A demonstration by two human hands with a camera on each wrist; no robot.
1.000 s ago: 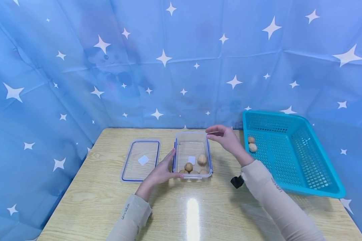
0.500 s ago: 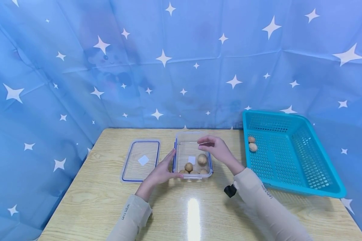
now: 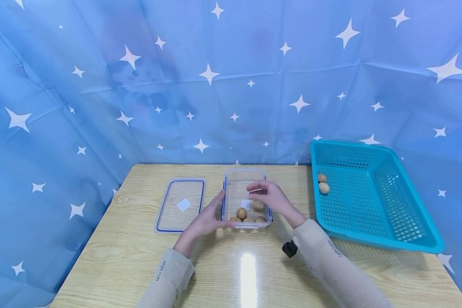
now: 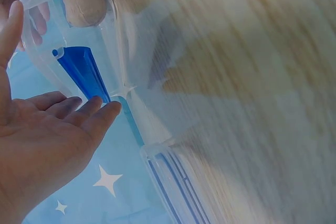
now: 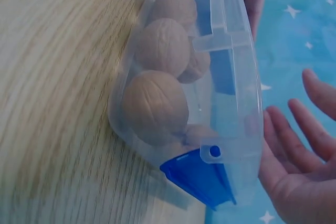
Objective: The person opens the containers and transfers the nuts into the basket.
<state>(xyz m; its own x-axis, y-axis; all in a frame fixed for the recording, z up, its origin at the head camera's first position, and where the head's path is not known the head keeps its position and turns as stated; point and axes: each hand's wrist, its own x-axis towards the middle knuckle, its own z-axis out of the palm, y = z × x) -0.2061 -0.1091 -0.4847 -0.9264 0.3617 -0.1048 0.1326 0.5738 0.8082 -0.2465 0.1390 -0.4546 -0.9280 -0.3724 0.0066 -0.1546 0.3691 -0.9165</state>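
A clear plastic food container (image 3: 236, 188) with several walnuts inside stands at mid-table. Most of the walnuts cluster along its near side, a walnut (image 3: 241, 213) on top of them. My left hand (image 3: 204, 220) rests along the container's left side, fingers extended and thumb at the near rim. Those fingers lie at a blue side latch (image 4: 84, 74) that hangs down in the left wrist view. Over the container's right half is my right hand (image 3: 268, 196), fingers loosely bent and holding nothing. It partly covers another walnut (image 3: 259, 206). The right wrist view shows walnuts (image 5: 155, 106) through the container's wall.
Left of the container lies its clear lid (image 3: 185, 188) with a blue seal and a white square label (image 3: 183, 204). A turquoise slotted basket (image 3: 354, 222) stands at the right, two walnuts (image 3: 324, 188) at its left side. A star-patterned blue curtain (image 3: 231, 85) hangs behind the table.
My right hand has moved left and nearer, from the container's far right corner to over its right half by the walnut there. The left hand has stayed in place.
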